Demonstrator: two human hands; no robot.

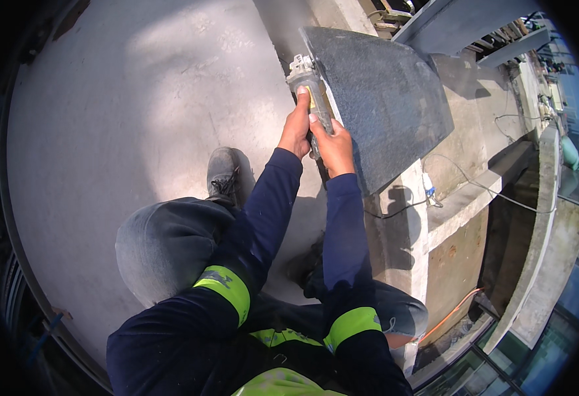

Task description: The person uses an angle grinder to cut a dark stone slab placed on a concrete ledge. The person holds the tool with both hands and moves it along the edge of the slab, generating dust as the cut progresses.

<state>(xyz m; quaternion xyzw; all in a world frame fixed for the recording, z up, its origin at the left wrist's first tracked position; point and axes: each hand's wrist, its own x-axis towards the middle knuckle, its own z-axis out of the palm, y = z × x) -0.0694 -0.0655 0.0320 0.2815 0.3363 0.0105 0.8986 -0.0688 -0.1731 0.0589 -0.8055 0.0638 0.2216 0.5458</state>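
An angle grinder, dusty and grey with a yellow label, is in both my hands. My left hand is closed round its body near the head, the thumb lying along the top. Farther back, my right hand wraps the rear handle. The grinder's head is against or very close to the left edge of a dark stone slab; contact cannot be made out, and the disc is hidden. Pale dust hangs around the head and the slab's upper left corner.
A pale concrete surface spreads to the left, with my shoe on it. Thin black cable runs right of the slab, past a blue-and-white connector. A concrete ledge borders a drop, with an orange cord lower down.
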